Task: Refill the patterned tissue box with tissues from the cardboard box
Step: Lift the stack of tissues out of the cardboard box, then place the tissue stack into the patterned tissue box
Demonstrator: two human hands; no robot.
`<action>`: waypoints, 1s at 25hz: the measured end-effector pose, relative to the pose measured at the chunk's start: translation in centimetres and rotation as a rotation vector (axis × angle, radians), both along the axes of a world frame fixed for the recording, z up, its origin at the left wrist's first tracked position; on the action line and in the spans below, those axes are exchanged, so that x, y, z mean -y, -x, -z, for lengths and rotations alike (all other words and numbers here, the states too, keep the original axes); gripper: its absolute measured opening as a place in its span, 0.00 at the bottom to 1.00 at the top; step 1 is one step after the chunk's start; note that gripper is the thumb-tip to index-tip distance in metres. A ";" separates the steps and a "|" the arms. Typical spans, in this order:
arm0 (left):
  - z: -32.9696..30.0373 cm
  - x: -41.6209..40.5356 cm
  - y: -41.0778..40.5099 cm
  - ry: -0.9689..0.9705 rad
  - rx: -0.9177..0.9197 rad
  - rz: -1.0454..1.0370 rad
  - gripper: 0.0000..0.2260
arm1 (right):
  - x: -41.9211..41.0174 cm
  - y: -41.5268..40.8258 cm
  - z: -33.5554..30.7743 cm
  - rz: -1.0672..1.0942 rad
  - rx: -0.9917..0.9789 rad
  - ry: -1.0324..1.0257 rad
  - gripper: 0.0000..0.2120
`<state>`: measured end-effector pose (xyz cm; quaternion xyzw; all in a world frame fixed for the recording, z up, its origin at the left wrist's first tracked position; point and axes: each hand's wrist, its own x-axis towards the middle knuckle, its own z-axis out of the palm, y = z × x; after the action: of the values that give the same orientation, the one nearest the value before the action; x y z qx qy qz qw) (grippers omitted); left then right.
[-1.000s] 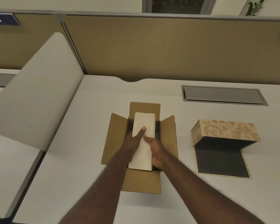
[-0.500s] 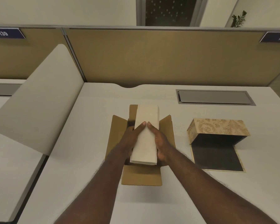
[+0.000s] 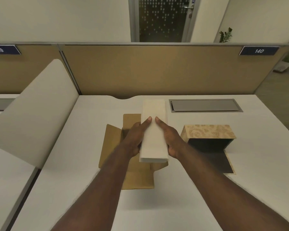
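A white stack of tissues [image 3: 154, 114] is held lengthwise in the air above the open cardboard box [image 3: 112, 147]. My left hand [image 3: 137, 135] grips its left side and my right hand [image 3: 168, 137] grips its right side, both index fingers lying on top. The cardboard box sits on the white desk with its flaps spread; its inside is hidden by my hands and the stack. To the right stands the patterned tissue box [image 3: 208, 132], gold with a floral print, its dark inside showing and its flap lying flat on the desk toward me.
A grey cable hatch [image 3: 205, 105] is set in the desk [image 3: 83, 164] behind the patterned box. A tan partition [image 3: 148, 70] closes the back. A white curved divider [image 3: 33, 104] rises on the left, with another desk beyond it.
Both hands have lifted the tissue stack up out of the cardboard box and slightly to the right. The camera has tilted upward.
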<state>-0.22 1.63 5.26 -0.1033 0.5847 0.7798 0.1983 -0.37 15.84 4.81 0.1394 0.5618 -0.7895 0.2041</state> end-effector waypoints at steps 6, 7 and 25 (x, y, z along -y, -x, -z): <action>-1.9 -5.6 -0.9 0.018 -0.058 0.107 0.27 | -6.9 -1.2 -1.5 0.008 -0.028 0.110 0.26; -2.0 -7.1 -1.3 0.034 -0.059 0.129 0.27 | -8.6 -1.6 -1.5 0.018 -0.029 0.087 0.30; 3.1 -24.7 -8.9 0.287 0.048 0.346 0.23 | -25.8 -9.7 3.5 0.316 0.138 0.253 0.19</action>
<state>8.68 26.35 2.13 -0.0471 0.6937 0.6403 0.3265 9.31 41.65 1.31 0.2529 0.4142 -0.8644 0.1315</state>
